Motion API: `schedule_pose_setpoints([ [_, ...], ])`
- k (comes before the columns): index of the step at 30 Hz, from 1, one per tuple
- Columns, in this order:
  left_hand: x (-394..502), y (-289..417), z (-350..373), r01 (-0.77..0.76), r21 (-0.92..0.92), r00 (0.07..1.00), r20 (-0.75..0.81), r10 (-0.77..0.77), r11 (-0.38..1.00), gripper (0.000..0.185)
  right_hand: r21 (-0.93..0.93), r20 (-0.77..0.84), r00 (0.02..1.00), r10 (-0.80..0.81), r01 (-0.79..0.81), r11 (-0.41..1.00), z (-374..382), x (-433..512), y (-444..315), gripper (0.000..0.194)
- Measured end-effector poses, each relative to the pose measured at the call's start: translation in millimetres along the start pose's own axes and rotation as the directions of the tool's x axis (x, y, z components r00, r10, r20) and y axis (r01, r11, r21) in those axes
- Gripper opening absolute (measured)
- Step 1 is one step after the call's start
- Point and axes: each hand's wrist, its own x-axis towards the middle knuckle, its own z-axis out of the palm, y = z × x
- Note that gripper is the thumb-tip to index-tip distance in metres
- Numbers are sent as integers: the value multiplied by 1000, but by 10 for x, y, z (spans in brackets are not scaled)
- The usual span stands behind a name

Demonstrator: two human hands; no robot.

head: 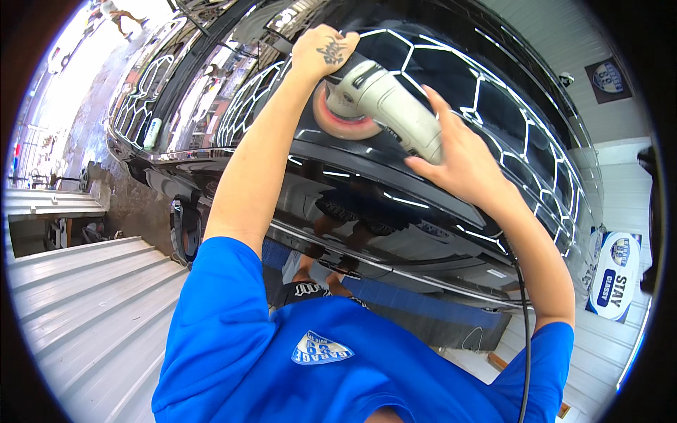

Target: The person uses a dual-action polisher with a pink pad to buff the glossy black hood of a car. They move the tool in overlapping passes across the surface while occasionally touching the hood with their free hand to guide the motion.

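Observation:
A pale-bodied electric car polisher (pixel 394 103) rests with its round foam pad (pixel 344 124) on the glossy black roof of a car (pixel 444 69), near the roof's edge. My left hand (pixel 325 52), tattooed on its back, is closed around the dark front handle at the polisher's head. Around the rear end of the body is my right hand (pixel 460 153), its thumb and fingers on either side of the casing; how firmly it grips cannot be told. Bright hexagonal lights reflect in the paint.
A pale bottle (pixel 152 133) lies on the car's front part at the left. The wing mirror (pixel 185 230) juts out beside a corrugated metal panel (pixel 95 301). A black power cord (pixel 524 328) hangs past my right arm. Far off, a person (pixel 119 16) stands outside.

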Motion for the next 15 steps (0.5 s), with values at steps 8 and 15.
schedule_pose_setpoints([
  [8,-9,-104,-128,124,-2,992,-20,-124,992,47,-211,117,990,79,-53,976,305,968,-521,114],
  [15,148,-100,-22,71,-112,994,-71,-79,991,41,-302,125,982,139,-96,948,332,1175,-474,116],
])
